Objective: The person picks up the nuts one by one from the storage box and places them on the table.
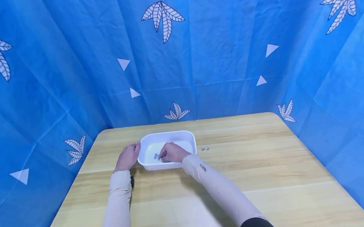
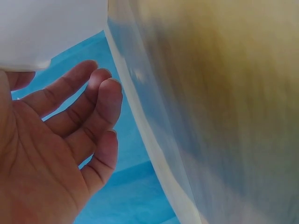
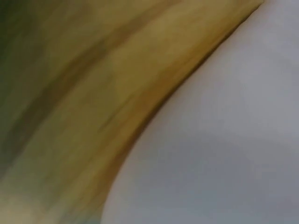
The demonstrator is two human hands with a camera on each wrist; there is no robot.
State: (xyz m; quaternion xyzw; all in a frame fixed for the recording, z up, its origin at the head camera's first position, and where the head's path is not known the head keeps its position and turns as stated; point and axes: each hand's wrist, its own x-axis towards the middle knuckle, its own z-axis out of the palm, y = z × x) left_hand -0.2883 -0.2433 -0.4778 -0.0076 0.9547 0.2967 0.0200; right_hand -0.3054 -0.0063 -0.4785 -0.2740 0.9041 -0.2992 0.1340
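Observation:
A white oblong plastic basin [image 1: 172,166] stands on the wooden table, with several small round silver pieces [image 1: 155,157] on its floor at the left. My right hand [image 1: 172,152] reaches into it over the front rim, fingers curled down, and pinches a silver piece at the edge of that group. At the basin's left wall, my left hand [image 1: 127,157] touches the rim. In the left wrist view the fingers [image 2: 84,109] of that hand are loosely bent, with the basin's underside [image 2: 51,30] above. The right wrist view shows the basin's smooth white wall [image 3: 210,154] but no fingers.
Two more silver pieces [image 1: 205,148] lie side by side on the table [image 1: 263,171], just right of the basin. A blue curtain [image 1: 222,57] with white leaf prints hangs behind the table and along both sides.

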